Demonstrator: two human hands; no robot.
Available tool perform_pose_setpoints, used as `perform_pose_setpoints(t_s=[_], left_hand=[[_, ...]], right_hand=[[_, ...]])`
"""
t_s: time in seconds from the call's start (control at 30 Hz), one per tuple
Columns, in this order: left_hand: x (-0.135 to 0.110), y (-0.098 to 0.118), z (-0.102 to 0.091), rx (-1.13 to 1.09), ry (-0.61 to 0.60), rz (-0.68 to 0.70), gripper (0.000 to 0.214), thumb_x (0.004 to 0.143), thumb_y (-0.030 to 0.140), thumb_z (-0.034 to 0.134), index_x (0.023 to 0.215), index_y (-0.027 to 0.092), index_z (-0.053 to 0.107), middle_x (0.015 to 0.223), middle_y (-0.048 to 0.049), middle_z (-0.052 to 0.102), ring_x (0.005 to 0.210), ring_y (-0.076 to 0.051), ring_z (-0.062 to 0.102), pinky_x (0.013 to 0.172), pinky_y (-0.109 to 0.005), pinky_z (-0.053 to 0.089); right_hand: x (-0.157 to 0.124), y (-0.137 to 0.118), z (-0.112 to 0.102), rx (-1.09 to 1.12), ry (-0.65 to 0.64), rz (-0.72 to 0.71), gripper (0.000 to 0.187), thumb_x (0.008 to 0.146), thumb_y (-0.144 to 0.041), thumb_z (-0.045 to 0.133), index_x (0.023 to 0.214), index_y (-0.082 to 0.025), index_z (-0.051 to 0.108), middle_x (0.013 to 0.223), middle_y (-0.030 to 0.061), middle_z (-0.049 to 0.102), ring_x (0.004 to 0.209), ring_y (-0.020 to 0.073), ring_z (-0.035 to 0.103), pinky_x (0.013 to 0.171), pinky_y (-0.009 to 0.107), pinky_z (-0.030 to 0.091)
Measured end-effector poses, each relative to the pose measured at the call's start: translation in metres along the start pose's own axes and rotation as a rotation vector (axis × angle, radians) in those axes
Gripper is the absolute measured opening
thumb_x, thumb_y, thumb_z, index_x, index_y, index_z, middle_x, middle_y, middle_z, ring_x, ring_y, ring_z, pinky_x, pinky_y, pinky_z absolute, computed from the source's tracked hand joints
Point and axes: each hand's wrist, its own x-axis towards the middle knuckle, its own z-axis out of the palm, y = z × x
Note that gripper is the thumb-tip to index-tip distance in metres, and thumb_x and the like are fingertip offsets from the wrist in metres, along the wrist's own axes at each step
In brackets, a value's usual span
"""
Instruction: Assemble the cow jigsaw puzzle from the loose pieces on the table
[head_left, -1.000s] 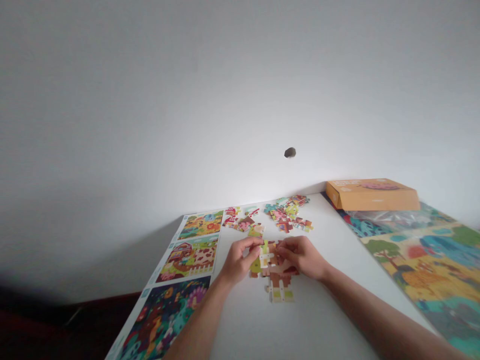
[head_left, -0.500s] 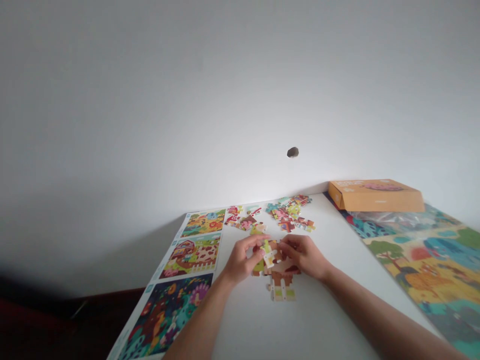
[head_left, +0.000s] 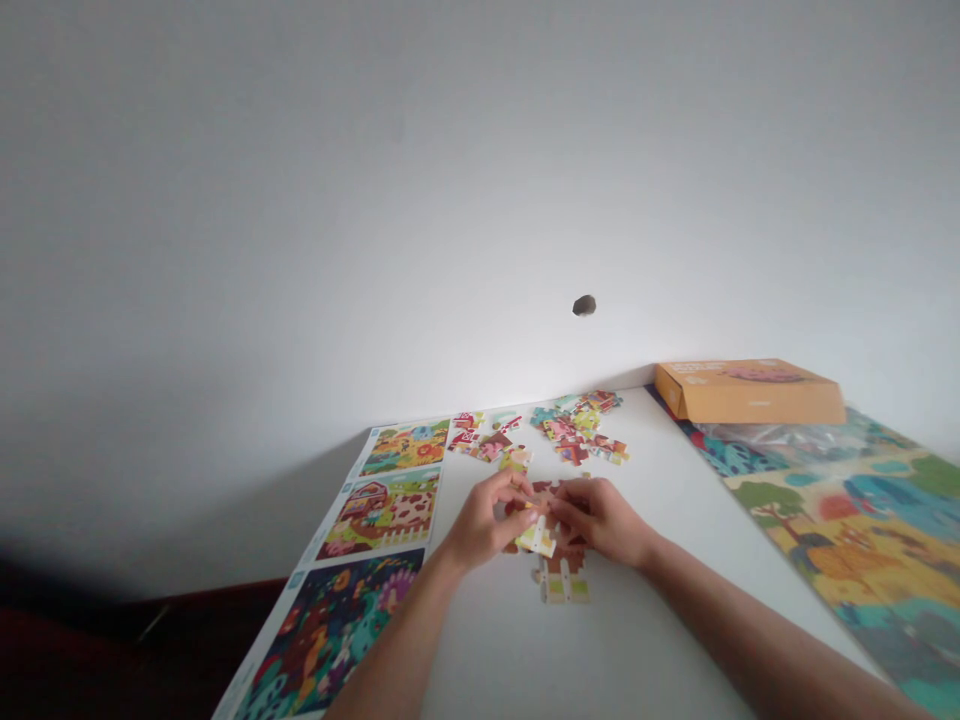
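On a white table (head_left: pixel 637 640) lies a small cluster of joined puzzle pieces (head_left: pixel 562 578) in brown, white and green. My left hand (head_left: pixel 484 520) and my right hand (head_left: pixel 604 518) meet just above it. Both pinch a light green and white puzzle piece (head_left: pixel 538 536) between their fingertips, held tilted over the cluster. Part of the cluster is hidden under my fingers.
Loose puzzle pieces (head_left: pixel 577 428) lie in two heaps near the far edge. A sheet of reference pictures (head_left: pixel 375 520) runs along the table's left side. An orange box (head_left: pixel 750 392) and a large colourful picture (head_left: pixel 847 520) sit on the right.
The green and white piece has come away from the cluster and tilted, moving a little toward me between both hands. My fingers have closed tighter round it.
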Motion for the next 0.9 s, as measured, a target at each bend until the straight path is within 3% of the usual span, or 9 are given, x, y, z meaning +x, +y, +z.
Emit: perform_pose_setpoints(t_s=[0.07,0.3,0.57,0.77,0.9], left_hand=[[-0.001,0.003,-0.002,0.04,-0.069,0.005,0.02,0.077,0.025,0.065,0.094,0.014,0.066,0.071,-0.0007,0.065,0.068,-0.014,0.057,0.069,-0.024,0.043],[-0.005,0.004,-0.015,0.289,-0.191,-0.04,0.009,0.072,0.02,0.064,0.076,0.014,0.069,0.073,-0.0018,0.069,0.064,-0.013,0.061,0.064,-0.021,0.044],[-0.007,0.003,-0.02,0.36,-0.198,-0.148,0.011,0.072,0.024,0.064,0.07,0.014,0.061,0.056,0.0036,0.061,0.052,-0.008,0.047,0.051,-0.018,0.031],[-0.008,0.008,-0.017,0.349,-0.167,-0.162,0.013,0.077,0.026,0.06,0.07,0.015,0.059,0.05,0.0058,0.055,0.046,-0.007,0.037,0.047,-0.02,0.023],[-0.009,0.007,-0.017,0.434,-0.177,-0.101,0.017,0.078,0.026,0.061,0.065,0.016,0.058,0.048,0.0065,0.053,0.045,-0.007,0.039,0.049,-0.02,0.027]], right_hand=[[0.0,-0.001,0.002,-0.052,-0.041,-0.048,0.032,0.094,-0.037,0.051,0.07,-0.017,0.06,0.065,0.0,0.063,0.058,0.0108,0.054,0.056,0.022,0.039],[0.001,-0.007,0.0,-0.282,0.031,-0.216,0.014,0.087,-0.019,0.058,0.08,-0.02,0.07,0.08,0.0014,0.069,0.079,0.0152,0.058,0.077,0.027,0.039],[0.0,-0.005,0.0,-0.289,0.032,-0.182,0.015,0.084,-0.015,0.058,0.083,-0.02,0.072,0.08,0.0017,0.068,0.077,0.0148,0.057,0.073,0.026,0.038],[0.0,-0.007,-0.001,-0.292,0.03,-0.151,0.017,0.081,-0.014,0.058,0.083,-0.02,0.073,0.08,0.0018,0.068,0.077,0.015,0.057,0.072,0.026,0.039],[0.0,-0.005,0.0,-0.286,0.025,-0.172,0.017,0.081,-0.013,0.058,0.084,-0.02,0.073,0.08,0.0015,0.068,0.077,0.0146,0.057,0.073,0.026,0.039]])
